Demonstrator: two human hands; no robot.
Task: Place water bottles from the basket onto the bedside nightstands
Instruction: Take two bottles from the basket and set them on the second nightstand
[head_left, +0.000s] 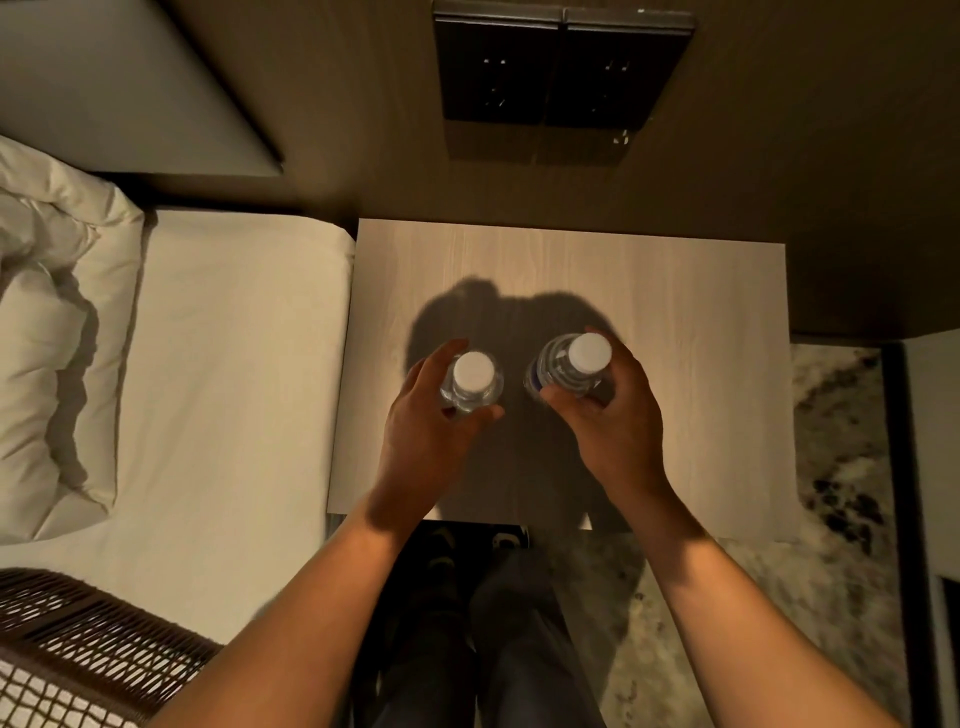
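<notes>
Two clear water bottles with white caps stand upright over the light wooden nightstand (675, 322), seen from above. My left hand (426, 431) wraps around the left bottle (472, 375), thumb and fingers on its sides. My right hand (618, 415) grips the right bottle (584, 357), which sits a little higher and nearer the camera. Whether the bottle bases touch the tabletop is hidden. The dark wicker basket (88, 639) sits on the bed at the lower left.
A bed with a white sheet (234, 389) and a rumpled pillow (47, 332) lies left of the nightstand. A dark socket panel (550, 73) is on the wall behind. Patterned carpet (841, 467) lies to the right. My legs and shoes show below.
</notes>
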